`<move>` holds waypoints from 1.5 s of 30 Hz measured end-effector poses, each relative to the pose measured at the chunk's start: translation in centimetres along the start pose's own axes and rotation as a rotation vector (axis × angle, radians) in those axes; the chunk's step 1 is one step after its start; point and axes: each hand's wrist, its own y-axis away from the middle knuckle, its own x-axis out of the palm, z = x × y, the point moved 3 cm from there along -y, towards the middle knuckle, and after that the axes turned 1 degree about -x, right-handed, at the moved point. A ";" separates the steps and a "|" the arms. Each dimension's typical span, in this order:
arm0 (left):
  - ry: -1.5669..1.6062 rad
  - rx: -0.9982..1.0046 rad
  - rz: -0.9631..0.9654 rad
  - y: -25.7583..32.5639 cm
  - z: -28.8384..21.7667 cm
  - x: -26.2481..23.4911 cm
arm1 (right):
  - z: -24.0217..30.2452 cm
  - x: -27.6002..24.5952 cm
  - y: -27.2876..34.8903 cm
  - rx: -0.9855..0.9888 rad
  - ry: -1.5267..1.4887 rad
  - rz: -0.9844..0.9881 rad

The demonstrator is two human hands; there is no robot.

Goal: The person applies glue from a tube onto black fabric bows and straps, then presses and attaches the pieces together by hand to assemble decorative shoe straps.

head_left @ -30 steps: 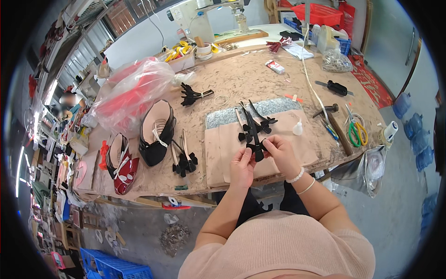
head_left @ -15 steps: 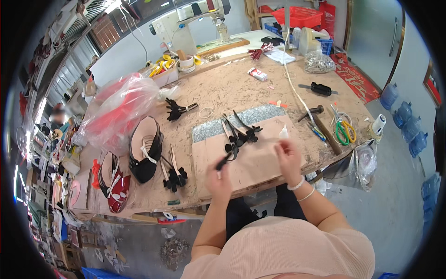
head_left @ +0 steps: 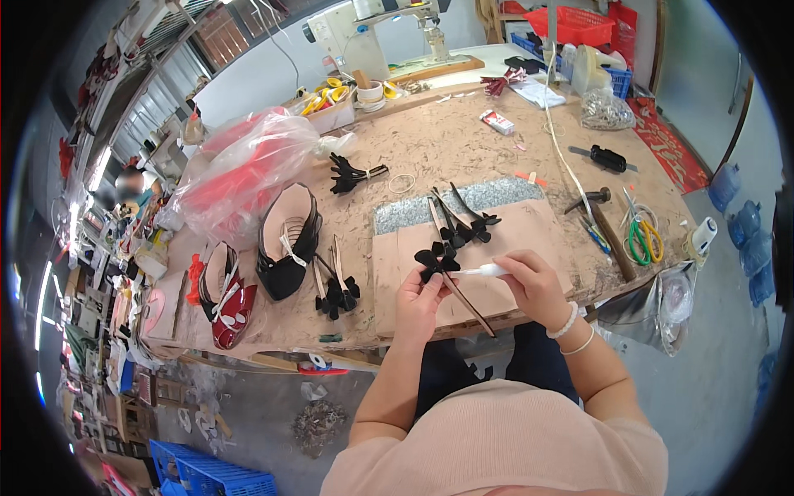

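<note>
One blk-bow strap (head_left: 437,260) in L hand (head_left: 418,306) — btl (head_left: 492,269), R hand (head_left: 536,288).

Flower-trimmed strap (head_left: 436,259): petals solid black, tail brownish. Squeeze bottle (head_left: 494,270): plain white. Desk (head_left: 463,140): tan, mottled with dark streaks. Slab (head_left: 404,217): grey, lighter speckling throughout. Flat sheet (head_left: 395,285): even pinkish tan. Larger shoe (head_left: 285,279): black, beige insole. Smaller shoe (head_left: 237,331): glossy deep red at toe. Scissors (head_left: 638,221): handles green and yellow. Basket (head_left: 571,31): bright red. Water jugs (head_left: 740,221): translucent blue. Floor crate (head_left: 211,471): solid blue.
</note>
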 end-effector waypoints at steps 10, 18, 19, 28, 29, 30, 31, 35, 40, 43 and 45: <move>-0.003 0.023 0.001 0.4 -0.1 0.4 | 0.6 0.5 -0.2 -0.067 0.156 0.019; -0.126 0.069 -0.030 0.5 0.2 -0.1 | 0.8 0.2 -0.5 -0.098 0.248 0.121; -0.141 0.084 -0.036 0.6 0.2 0.0 | 0.8 0.2 -0.5 -0.107 0.253 0.129; -0.464 0.138 -0.096 0.7 0.5 -0.2 | 0.8 -0.8 -1.7 -0.195 0.350 0.241; -0.431 0.113 -0.076 0.7 0.6 -0.2 | 0.7 -1.0 -2.0 -0.234 0.354 0.265; -0.431 0.110 -0.074 0.8 0.5 -0.1 | 0.6 -1.1 -2.2 -0.231 0.354 0.265; -0.383 0.085 -0.041 0.7 0.5 0.2 | 0.5 -1.1 -2.5 -0.293 0.376 0.273; -0.193 0.019 0.000 0.6 1.2 0.2 | 1.1 -1.4 -4.2 -0.462 0.415 0.297; 0.029 -0.039 -0.028 0.7 1.6 0.1 | 1.7 -1.2 -6.2 -0.591 0.515 0.382; 0.141 -0.076 -0.027 0.6 1.7 0.0 | 2.2 -0.9 -7.2 -0.685 0.602 0.439; 0.182 -0.088 -0.029 0.6 1.8 -0.2 | 2.4 -0.7 -7.7 -0.727 0.630 0.452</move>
